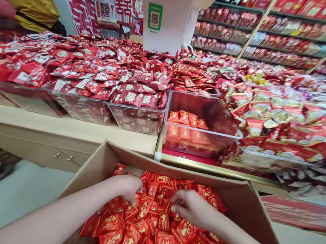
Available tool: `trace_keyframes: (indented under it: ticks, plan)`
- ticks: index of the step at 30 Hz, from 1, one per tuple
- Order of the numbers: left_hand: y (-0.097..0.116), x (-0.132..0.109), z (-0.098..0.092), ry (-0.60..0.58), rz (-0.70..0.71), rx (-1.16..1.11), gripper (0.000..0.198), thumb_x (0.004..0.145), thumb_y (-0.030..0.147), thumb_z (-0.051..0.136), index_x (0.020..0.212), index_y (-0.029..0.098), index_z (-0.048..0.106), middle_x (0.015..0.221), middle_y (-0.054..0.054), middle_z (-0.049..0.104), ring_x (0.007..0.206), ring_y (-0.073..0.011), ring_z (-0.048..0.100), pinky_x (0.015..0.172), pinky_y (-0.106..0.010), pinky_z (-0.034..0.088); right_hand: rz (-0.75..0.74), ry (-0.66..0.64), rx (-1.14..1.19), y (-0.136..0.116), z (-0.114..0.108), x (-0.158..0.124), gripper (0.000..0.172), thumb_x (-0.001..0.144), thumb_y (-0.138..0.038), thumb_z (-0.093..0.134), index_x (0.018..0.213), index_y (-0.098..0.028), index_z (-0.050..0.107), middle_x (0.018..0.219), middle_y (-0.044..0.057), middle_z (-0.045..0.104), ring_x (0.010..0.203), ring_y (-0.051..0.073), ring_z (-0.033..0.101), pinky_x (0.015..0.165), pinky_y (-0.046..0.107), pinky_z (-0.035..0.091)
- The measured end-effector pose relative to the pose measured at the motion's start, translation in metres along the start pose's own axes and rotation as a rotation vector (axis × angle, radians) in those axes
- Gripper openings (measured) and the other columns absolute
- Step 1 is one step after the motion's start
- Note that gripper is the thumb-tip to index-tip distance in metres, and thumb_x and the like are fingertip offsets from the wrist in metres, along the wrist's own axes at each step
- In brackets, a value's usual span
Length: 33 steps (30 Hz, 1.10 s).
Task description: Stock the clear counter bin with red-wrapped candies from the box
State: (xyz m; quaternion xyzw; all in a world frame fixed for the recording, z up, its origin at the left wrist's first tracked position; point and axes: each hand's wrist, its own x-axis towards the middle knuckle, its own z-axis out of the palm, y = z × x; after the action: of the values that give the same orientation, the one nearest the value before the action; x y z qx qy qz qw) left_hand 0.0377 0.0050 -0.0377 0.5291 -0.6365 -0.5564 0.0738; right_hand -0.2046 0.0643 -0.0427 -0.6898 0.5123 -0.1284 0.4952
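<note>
A cardboard box (98, 166) in front of me is full of small red sweet packets (150, 225) with gold print. Both my hands are down in that pile. My left hand (127, 188) curls its fingers into the packets at the box's left middle. My right hand (190, 207) does the same a little to the right, fingers bent over the packets. Whether either hand has closed on packets is hidden by the fingers. Beyond the box, a clear plastic bin (203, 139) on the counter holds only a few red packets (187, 119) at its bottom.
Neighbouring clear bins (137, 116) and the whole counter are heaped with red packets. A white pillar (166, 20) with a green QR sign stands behind. Shelves of red goods (270, 29) fill the right wall. A person in a yellow top (29, 1) stands far left.
</note>
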Motion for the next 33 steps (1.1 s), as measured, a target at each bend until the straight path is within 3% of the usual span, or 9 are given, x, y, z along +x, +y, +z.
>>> trace_keyframes:
  ticks: [4,9,13,18,24,27,30,33]
  plan:
    - [0.03,0.003,0.018,-0.132,0.141,0.088,0.016,0.062,0.024,0.069,0.069,0.017,0.055,0.058,0.008,0.048,0.053,-0.0087,0.04,0.049,-0.021,0.031,-0.07,0.091,0.386,-0.014,0.017,0.009,0.033,0.072,-0.047,0.059,0.088,-0.018,0.053,0.071,0.0,0.056,0.062,0.012,0.052,0.055,0.023,0.041]
    - [0.041,-0.003,0.039,-0.157,0.246,-0.063,0.01,0.069,0.02,0.052,0.077,0.019,0.046,0.069,0.006,0.048,0.065,-0.0104,0.045,0.057,-0.02,0.036,-0.013,0.161,0.626,-0.025,0.02,0.019,0.043,0.071,-0.062,0.049,0.076,-0.02,0.04,0.056,-0.006,0.047,0.044,0.008,0.045,0.042,0.02,0.038]
    - [0.042,0.003,0.038,-0.149,0.226,-0.198,0.021,0.067,0.025,0.059,0.078,0.018,0.043,0.069,0.006,0.049,0.066,-0.0101,0.048,0.061,-0.021,0.038,-0.01,0.275,0.526,-0.029,0.015,0.02,0.045,0.074,-0.063,0.043,0.068,-0.019,0.039,0.052,-0.006,0.043,0.043,0.008,0.045,0.042,0.02,0.037]
    - [0.054,-0.002,0.031,-0.332,0.103,-0.468,0.036,0.071,0.047,0.06,0.086,0.015,0.053,0.068,0.001,0.059,0.055,-0.0112,0.054,0.049,-0.022,0.037,-0.085,0.414,0.568,-0.034,0.009,0.017,0.039,0.079,-0.057,0.043,0.067,-0.019,0.04,0.058,-0.005,0.041,0.05,0.008,0.042,0.047,0.021,0.039]
    - [0.065,-0.005,0.029,-0.304,0.252,-0.539,0.028,0.075,0.038,0.06,0.086,0.012,0.057,0.078,-0.003,0.064,0.059,-0.0115,0.054,0.058,-0.027,0.044,-0.075,0.393,0.824,-0.042,0.0,0.015,0.035,0.078,-0.051,0.05,0.07,-0.018,0.043,0.056,-0.005,0.046,0.046,0.007,0.04,0.047,0.02,0.035]
    - [0.067,-0.006,0.027,-0.233,0.242,-0.495,0.026,0.073,0.036,0.063,0.085,0.013,0.059,0.072,0.001,0.06,0.056,-0.01,0.051,0.056,-0.025,0.043,-0.126,0.424,0.74,-0.043,-0.004,0.014,0.031,0.077,-0.046,0.055,0.071,-0.016,0.048,0.059,-0.005,0.045,0.051,0.007,0.039,0.05,0.02,0.035]
    - [0.071,-0.008,0.023,-0.239,0.246,-0.461,0.026,0.072,0.035,0.064,0.086,0.013,0.062,0.068,0.002,0.06,0.054,-0.0092,0.05,0.055,-0.023,0.041,-0.193,0.486,0.636,-0.045,-0.008,0.011,0.028,0.079,-0.04,0.053,0.066,-0.015,0.049,0.058,-0.004,0.045,0.053,0.007,0.038,0.051,0.02,0.035]
    - [0.073,-0.012,0.02,-0.204,0.233,-0.472,0.031,0.071,0.036,0.065,0.093,0.014,0.061,0.072,0.0,0.063,0.06,-0.0116,0.055,0.056,-0.023,0.042,-0.383,0.633,0.321,-0.047,-0.014,0.004,0.016,0.082,-0.028,0.051,0.072,-0.016,0.057,0.063,-0.001,0.053,0.058,0.01,0.047,0.056,0.022,0.041]
